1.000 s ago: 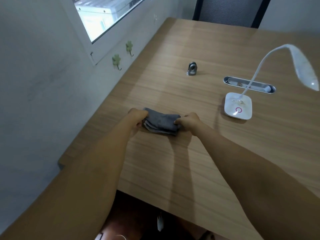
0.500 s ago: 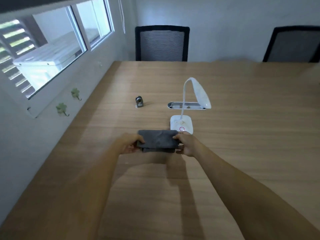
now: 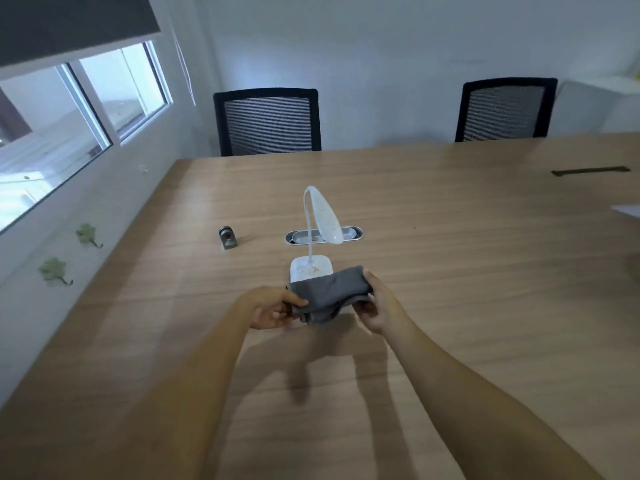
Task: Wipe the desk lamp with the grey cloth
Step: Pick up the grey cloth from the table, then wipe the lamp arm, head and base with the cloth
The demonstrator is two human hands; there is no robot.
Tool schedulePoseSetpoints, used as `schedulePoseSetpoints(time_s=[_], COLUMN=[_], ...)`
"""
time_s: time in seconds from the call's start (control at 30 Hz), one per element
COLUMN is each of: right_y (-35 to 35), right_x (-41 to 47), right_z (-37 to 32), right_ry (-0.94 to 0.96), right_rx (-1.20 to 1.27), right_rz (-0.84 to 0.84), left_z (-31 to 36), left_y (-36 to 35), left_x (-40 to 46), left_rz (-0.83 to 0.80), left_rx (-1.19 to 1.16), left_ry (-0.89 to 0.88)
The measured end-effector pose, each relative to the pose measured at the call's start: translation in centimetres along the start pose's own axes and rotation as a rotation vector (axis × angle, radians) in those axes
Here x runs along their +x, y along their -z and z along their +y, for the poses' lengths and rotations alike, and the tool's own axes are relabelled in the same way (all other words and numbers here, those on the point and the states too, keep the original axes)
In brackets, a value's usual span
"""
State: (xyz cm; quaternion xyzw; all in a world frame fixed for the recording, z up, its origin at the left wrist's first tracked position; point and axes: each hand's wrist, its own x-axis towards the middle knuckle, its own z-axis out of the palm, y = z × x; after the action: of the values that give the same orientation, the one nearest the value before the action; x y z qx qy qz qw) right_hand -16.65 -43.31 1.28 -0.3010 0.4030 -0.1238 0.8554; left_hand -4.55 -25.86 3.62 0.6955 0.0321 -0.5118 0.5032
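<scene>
**Cloth in hand, lamp not yet touched**

I hold the grey cloth (image 3: 330, 294) folded between both hands, lifted above the desk (image 3: 467, 271) just in front of the desk lamp (image 3: 320, 216). My left hand (image 3: 268, 308) pinches its left edge, grip closed on the fabric; my right hand (image 3: 379, 308) wraps the right end, fingers curled tight around it. I judge wiping hasn't begun. Next I need to bring the cloth onto the lamp's white base, directly behind it.
</scene>
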Motion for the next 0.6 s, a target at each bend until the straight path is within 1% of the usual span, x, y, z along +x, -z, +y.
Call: schedulePoseSetpoints(time_s=[0.1,0.17,0.23,0.3,0.37,0.43,0.47,0.53,0.57,0.6], right_y=[-0.6,-1.2,-1.8,-2.2,-2.2,-1.7,-1.6,-1.5,-1.6,-1.8], right_x=[-0.1,-0.2,-0.6,-0.8,-0.7,-0.2,-0.2,-0.4,-0.7,-1.0], right_z=[0.2,0.7,1.3,1.6,1.6,1.0,0.3,-1.7,-3.0,-4.3], right_ry=[-0.018,-0.064,-0.089,-0.108,-0.121,-0.110,-0.098,-0.029,0.044,0.125], right_rx=[0.264,0.343,0.337,0.300,0.268,0.188,0.139,0.024,-0.023,-0.057], right_rz=[-0.100,-0.164,-0.198,-0.199,-0.121,-0.065,-0.071,-0.081,-0.085,-0.099], left_z=[0.1,0.0,0.0,0.0,0.4,1.3,2.2,4.6,6.0,7.5], left_y=[-0.6,-1.0,-1.1,-1.1,-0.9,-0.7,-0.4,-0.5,-0.5,-0.5], left_x=[0.2,0.2,0.4,0.3,0.2,-0.4,-0.6,-1.6,-2.2,-2.9], left_rz=[-0.026,-0.037,-0.043,-0.037,-0.017,0.021,0.076,0.236,0.317,0.382], left_rx=[-0.057,-0.108,-0.155,-0.139,-0.036,0.160,0.292,0.483,0.500,0.470], left_ry=[-0.014,-0.020,-0.027,-0.027,-0.016,-0.019,-0.055,-0.239,-0.355,-0.458])
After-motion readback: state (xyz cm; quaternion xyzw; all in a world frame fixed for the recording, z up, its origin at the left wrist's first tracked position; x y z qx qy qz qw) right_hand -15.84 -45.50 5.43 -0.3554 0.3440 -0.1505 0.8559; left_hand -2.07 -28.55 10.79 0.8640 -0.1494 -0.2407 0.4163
